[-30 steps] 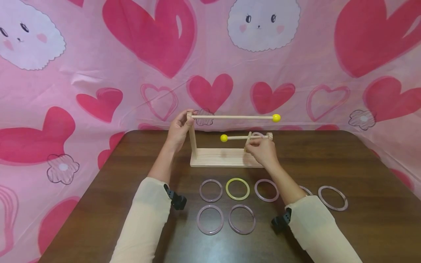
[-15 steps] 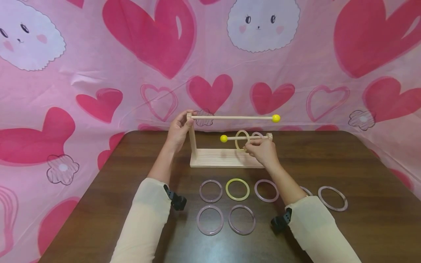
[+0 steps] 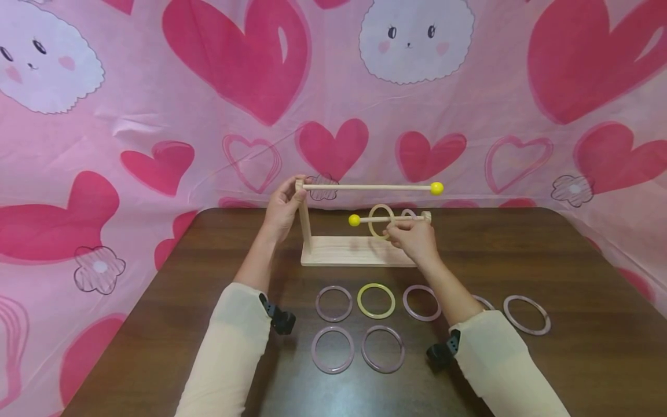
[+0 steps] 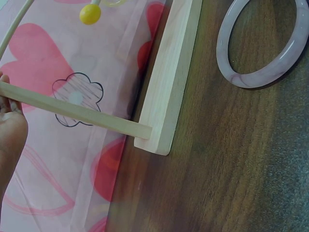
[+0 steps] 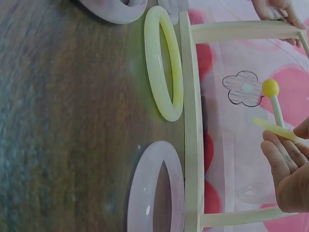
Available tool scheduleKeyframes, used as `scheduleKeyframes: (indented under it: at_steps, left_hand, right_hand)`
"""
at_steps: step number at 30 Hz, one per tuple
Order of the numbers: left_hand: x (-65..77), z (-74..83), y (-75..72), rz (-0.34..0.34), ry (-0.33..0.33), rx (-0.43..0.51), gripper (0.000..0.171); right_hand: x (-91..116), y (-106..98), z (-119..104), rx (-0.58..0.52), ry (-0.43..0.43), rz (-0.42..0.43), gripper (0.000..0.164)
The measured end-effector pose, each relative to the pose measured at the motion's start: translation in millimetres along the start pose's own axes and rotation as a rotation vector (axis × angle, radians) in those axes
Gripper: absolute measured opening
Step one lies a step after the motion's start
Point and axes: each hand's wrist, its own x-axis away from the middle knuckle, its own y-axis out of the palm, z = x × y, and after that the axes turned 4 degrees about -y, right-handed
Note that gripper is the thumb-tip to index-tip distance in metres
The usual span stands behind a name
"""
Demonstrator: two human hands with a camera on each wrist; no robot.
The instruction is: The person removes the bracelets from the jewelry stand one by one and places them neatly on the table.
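My left hand (image 3: pixel 282 209) grips the top of the left post of a wooden stand (image 3: pixel 339 252), where the upper rod joins it. Thumb and fingers of my right hand (image 3: pixel 414 238) pinch the lower right edge of a pale yellow bangle (image 3: pixel 370 220). The stand's shorter lower rod, tipped with a yellow ball (image 3: pixel 354 220), appears to pass through this bangle. Closer to the right post, a pale purple bangle (image 3: pixel 409 212) hangs on the same rod, partly hidden by my right hand. In the right wrist view, the held bangle (image 5: pixel 273 127) shows nearly edge-on between the fingers.
On the dark wooden table (image 3: pixel 172 347), several purple bangles and one yellow bangle (image 3: pixel 376 317) lie in front of the stand. Another purple bangle (image 3: pixel 527 315) lies right of my right forearm, which partly covers one more. A pink heart-patterned cloth hangs behind the table.
The held yellow bangle has moved left along the lower rod, toward the ball, and turned from edge-on to facing the head camera. My left hand has stayed on the post.
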Motion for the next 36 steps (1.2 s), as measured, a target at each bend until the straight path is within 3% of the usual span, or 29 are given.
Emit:
scheduleKeyframes:
  at_steps: [31,36]
  left_hand:
    - [0.1,-1.1,-0.4,-0.009,0.014,0.017,0.023]
    - [0.0,-1.3,-0.4,-0.015,0.025,0.026,0.025]
  right_hand:
    - [-2,19,-5,-0.113,-0.045,-0.089,0.021]
    - [-3,21,-6,-0.116,-0.020,-0.100,0.020]
